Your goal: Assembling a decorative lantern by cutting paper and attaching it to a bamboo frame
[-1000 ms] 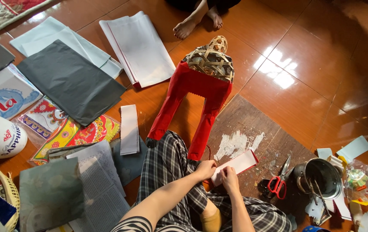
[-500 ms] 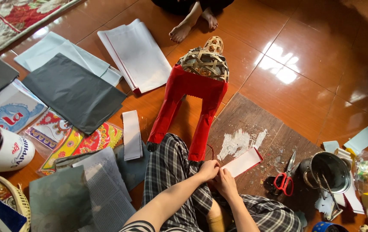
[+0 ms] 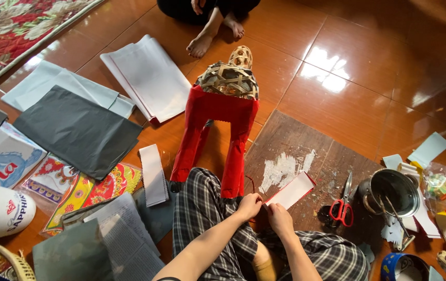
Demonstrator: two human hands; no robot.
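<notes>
Head view is showing a person sitting on the tiled floor (image 3: 368, 67), both hands working a white paper strip (image 3: 291, 190) with a red edge. Left hand (image 3: 249, 205) is pinching the strip's near end just beside the foot of a red paper-covered figure (image 3: 217, 136) with a woven bamboo top; right hand (image 3: 281, 218) is gripping the same end from the other side. The strip is lying over a wooden board (image 3: 311, 140) smeared with dried paste. Red-handled scissors (image 3: 343, 205) and a metal pot (image 3: 389, 188) are sitting near. Doing this well probably means keeping the strip taut and its edge aligned while the fingers are pressing evenly.
</notes>
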